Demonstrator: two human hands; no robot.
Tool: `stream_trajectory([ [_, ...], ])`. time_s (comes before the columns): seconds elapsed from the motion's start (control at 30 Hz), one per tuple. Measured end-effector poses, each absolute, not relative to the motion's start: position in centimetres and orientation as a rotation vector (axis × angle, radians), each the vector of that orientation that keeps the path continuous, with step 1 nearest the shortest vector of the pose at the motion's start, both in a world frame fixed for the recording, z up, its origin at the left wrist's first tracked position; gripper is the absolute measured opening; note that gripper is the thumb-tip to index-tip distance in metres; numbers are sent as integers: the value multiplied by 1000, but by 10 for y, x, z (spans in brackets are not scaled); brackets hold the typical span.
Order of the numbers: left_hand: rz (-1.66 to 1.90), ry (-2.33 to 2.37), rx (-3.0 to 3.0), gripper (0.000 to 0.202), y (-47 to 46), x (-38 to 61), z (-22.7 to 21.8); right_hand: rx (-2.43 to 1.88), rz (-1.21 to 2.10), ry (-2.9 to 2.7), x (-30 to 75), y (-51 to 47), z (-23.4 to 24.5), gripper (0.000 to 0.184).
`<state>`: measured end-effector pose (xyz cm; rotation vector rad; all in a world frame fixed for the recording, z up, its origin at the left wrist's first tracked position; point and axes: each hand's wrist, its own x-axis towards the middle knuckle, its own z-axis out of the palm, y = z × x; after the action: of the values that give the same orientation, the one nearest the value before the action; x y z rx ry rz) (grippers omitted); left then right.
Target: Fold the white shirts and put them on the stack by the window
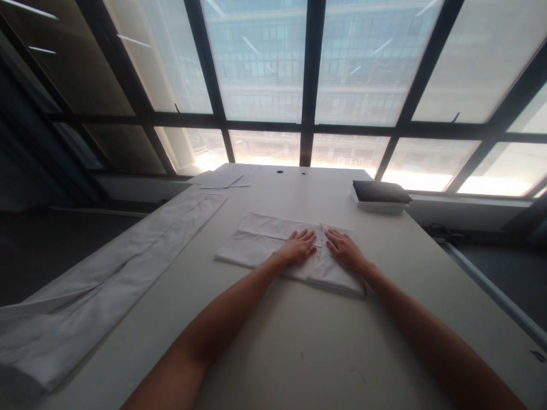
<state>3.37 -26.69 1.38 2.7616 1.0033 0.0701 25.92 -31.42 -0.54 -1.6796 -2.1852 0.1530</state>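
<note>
A folded white cloth (252,242), which looks like a garment, lies flat on the white table (273,336). My left hand (298,247) rests palm down near its middle, fingers stretched out. Just to the right, my right hand (344,249) is also flat on the cloth, on its right-hand part, with the fingers spread. A seam or fold edge runs between the two hands. Neither hand grips anything. The palms hide part of the fabric beneath them.
Along the table's left edge lies a long white cloth (115,279), some of it wrinkled. Papers (224,180) are at the far left. At the far right stands a stack of folded cloth (380,196), black on top and white below. Large windows (260,62) rise behind.
</note>
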Motion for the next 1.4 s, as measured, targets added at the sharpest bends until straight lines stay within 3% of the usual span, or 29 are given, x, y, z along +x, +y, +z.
stream_trajectory([
  [0.4, 89, 1666, 2532, 64, -210, -39, 11, -1699, 190, -2165, 258, -318, -2, 52],
  [1.17, 59, 2073, 2253, 66, -185, -148, 12, -1726, 200, -2154, 258, -316, -5, 53],
  [1.4, 233, 2079, 2042, 60, -184, -185, 36, -1698, 178, -2171, 258, -315, -5, 52],
])
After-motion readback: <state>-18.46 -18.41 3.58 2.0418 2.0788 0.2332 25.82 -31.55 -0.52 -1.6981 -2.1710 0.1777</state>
